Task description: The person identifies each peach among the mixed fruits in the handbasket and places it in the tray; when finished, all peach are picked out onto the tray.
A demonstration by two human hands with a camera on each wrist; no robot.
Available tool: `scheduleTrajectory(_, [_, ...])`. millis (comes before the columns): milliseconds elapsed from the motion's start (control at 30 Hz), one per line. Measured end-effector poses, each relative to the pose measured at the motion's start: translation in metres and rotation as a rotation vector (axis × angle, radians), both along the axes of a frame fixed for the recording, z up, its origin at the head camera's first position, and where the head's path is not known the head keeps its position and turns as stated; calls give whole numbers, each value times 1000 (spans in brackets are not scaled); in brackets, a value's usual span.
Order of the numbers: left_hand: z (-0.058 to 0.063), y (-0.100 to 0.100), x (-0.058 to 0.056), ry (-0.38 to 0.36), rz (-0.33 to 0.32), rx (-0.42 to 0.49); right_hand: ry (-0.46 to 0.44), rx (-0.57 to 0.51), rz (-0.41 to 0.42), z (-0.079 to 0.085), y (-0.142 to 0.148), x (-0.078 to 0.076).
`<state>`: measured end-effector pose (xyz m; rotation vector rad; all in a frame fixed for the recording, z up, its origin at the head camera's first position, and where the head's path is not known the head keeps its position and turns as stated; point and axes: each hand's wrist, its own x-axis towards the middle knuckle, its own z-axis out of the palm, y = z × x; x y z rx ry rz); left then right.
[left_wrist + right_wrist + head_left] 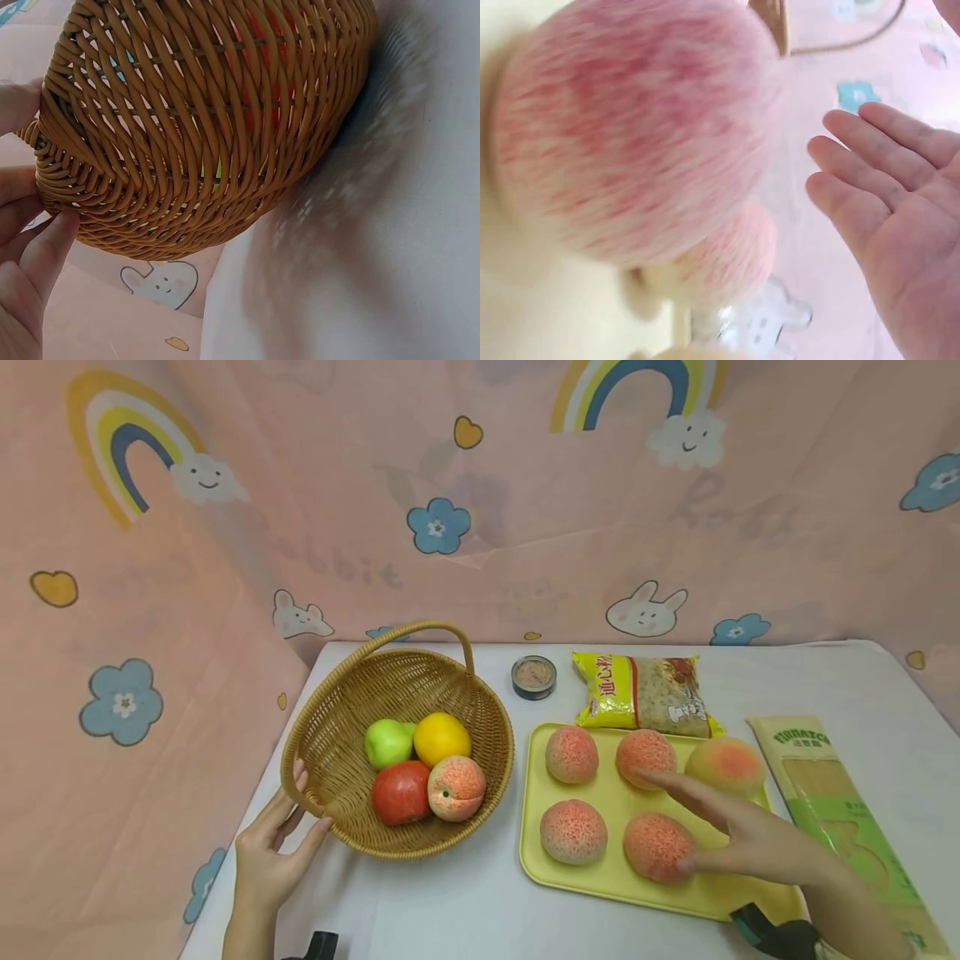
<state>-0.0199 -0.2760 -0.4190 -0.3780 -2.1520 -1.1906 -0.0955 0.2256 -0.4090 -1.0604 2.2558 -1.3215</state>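
My left hand (272,852) grips the rim of a wicker basket (330,693) at its left side, fingers over the edge and thumb outside. The left wrist view shows the woven wall tilted up from the tabletop. Inside lie a green apple (389,744), a yellow-orange fruit (442,740), a red apple (401,792) and a peach (457,788). Over the right part of a yellow tray (547,881) hovers my right hand (738,835), fingers spread and extended. Nearest to it is a front peach (658,847); in the right wrist view the palm holds nothing.
Other peaches (573,832) and a larger yellow-red peach (725,767) sit on the tray. Behind it lies a pasta bag (648,693), with a small round tin (533,677) to its left. A long green noodle packet (843,818) lies right of the tray.
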Motion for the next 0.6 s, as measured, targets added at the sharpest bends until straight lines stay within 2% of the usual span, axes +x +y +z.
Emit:
scheduleTrajectory(100, [-2,-1,0,-9,16,-8,37,0,56,12,-11,-9])
scheduleTrajectory(367, [-7,-5,0,-12,12,0,-14,-48,175,41,-54,-38])
scheduleTrajectory(600, [-4,-2,1,-21,20,-11,-6,20,247,53,-98,-61])
